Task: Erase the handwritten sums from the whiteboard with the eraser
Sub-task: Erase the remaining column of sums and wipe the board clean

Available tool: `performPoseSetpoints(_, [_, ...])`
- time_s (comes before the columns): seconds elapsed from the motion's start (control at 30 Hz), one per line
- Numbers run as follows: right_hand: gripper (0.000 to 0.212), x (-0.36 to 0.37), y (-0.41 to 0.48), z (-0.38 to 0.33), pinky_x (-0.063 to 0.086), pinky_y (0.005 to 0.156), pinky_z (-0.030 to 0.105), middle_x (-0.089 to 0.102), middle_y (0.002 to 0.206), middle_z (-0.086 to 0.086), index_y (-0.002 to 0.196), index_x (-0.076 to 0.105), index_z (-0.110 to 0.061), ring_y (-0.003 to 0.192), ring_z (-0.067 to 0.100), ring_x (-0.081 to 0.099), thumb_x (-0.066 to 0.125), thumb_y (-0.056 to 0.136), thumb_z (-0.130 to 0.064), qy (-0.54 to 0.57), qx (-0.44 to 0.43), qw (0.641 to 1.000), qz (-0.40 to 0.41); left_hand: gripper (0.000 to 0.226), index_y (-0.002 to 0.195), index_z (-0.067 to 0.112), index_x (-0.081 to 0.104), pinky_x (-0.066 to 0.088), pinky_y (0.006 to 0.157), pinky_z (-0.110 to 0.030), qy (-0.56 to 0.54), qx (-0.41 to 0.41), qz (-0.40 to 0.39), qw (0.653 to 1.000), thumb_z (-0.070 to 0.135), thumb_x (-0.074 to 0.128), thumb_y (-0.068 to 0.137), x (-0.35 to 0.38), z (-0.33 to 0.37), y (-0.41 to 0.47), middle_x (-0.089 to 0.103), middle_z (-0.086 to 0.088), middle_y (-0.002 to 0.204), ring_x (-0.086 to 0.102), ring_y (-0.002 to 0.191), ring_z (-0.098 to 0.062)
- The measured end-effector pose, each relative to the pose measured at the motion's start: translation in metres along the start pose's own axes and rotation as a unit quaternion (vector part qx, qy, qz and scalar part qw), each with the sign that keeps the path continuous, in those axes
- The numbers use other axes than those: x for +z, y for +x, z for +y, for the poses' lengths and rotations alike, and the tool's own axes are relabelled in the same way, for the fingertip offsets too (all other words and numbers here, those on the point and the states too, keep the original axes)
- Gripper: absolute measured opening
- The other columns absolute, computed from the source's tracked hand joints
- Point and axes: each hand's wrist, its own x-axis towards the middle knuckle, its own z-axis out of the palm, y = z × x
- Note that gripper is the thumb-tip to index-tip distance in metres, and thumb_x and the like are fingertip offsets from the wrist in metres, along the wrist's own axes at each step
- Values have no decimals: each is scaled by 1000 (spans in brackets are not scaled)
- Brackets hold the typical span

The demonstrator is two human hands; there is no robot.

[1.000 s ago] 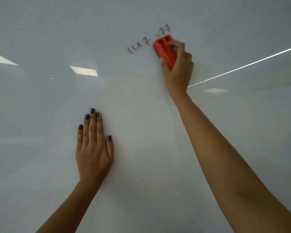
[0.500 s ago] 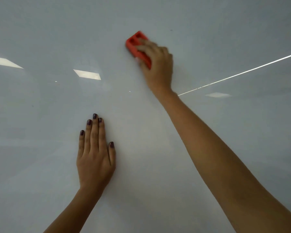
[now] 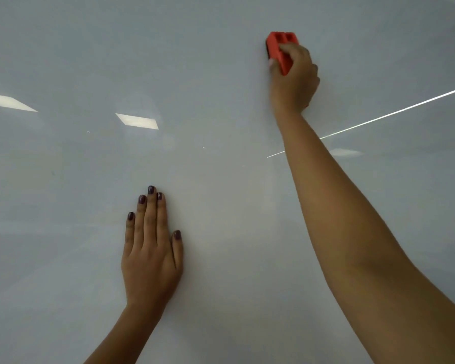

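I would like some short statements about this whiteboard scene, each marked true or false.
1. The right hand holds the red eraser against the whiteboard. True.
2. The left hand grips a marker. False: it lies flat and open on the board, holding nothing.
3. A handwritten sum is visible beside the eraser. False: no writing shows on the board.
4. The eraser is higher on the board than the left hand. True.

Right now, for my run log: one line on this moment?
right hand: gripping red eraser on whiteboard | left hand: flat on board | writing: none visible
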Motion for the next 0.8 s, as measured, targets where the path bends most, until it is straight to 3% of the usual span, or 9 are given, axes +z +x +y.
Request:
performPoseSetpoints(0.13, [31, 6, -19, -16, 35, 91, 24, 56, 134, -11, 121, 62, -28, 114, 18, 54, 61, 91, -21, -17, 5, 1000, -1, 61, 155, 0, 21, 12, 125, -42, 0, -1, -4, 1000, 22, 31, 99, 0, 0, 0, 19, -13, 164, 14, 153, -24])
performPoseSetpoints(0.23, [35, 8, -63, -31, 37, 90, 29, 58, 134, -9, 120, 64, -27, 112, 22, 55, 65, 87, -19, 12, -118, 991, -68, 61, 154, -1, 22, 11, 125, -41, 3, 0, -4, 1000, 23, 31, 99, 0, -1, 0, 19, -13, 164, 15, 153, -24])
performPoseSetpoints(0.4, [27, 2, -165, -38, 38, 87, 34, 63, 130, -7, 116, 68, -24, 107, 22, 55, 68, 89, -21, 61, -289, 943, -155, 60, 153, -2, 24, 13, 125, -43, 4, 6, -8, 1000, 23, 31, 99, -2, -1, 0, 21, -15, 163, 17, 152, -26])
performPoseSetpoints(0.5, [27, -13, -180, -16, 43, 92, 35, 61, 132, -10, 118, 67, -26, 111, 19, 55, 67, 91, -24, 43, -332, 926, -177, 61, 153, -3, 23, 13, 125, -43, 3, 16, -15, 1000, 24, 31, 99, -4, -3, 1, 20, -15, 163, 16, 152, -27])
performPoseSetpoints(0.57, [26, -25, -172, 3, 43, 94, 37, 61, 132, -10, 118, 67, -26, 111, 20, 57, 67, 92, -24, 28, -277, 950, -143, 62, 153, -3, 24, 13, 125, -42, 5, 18, -20, 1000, 24, 31, 98, -6, -4, 1, 20, -16, 163, 17, 152, -27])
performPoseSetpoints(0.67, [28, -40, -158, 30, 41, 93, 34, 61, 133, -6, 117, 68, -23, 112, 21, 58, 70, 90, -19, 30, -85, 995, -37, 62, 153, -3, 24, 11, 125, -41, -3, 21, -25, 999, 24, 31, 98, -9, -3, 3, 21, -16, 162, 18, 151, -28])
performPoseSetpoints(0.73, [29, -45, -163, 36, 39, 92, 30, 60, 134, -6, 117, 68, -22, 114, 21, 57, 70, 89, -18, 29, 45, 998, 25, 62, 152, -3, 26, 9, 125, -39, -21, 22, -20, 999, 22, 34, 97, -11, -3, 3, 23, -18, 161, 20, 150, -28])
performPoseSetpoints(0.8, [29, -44, -177, 34, 36, 90, 25, 61, 133, -6, 116, 68, -22, 115, 21, 57, 70, 88, -17, 25, 90, 995, 48, 60, 151, -4, 30, 8, 126, -39, -38, 29, -10, 999, 19, 37, 96, -14, -5, -1, 27, -19, 158, 22, 148, -30])
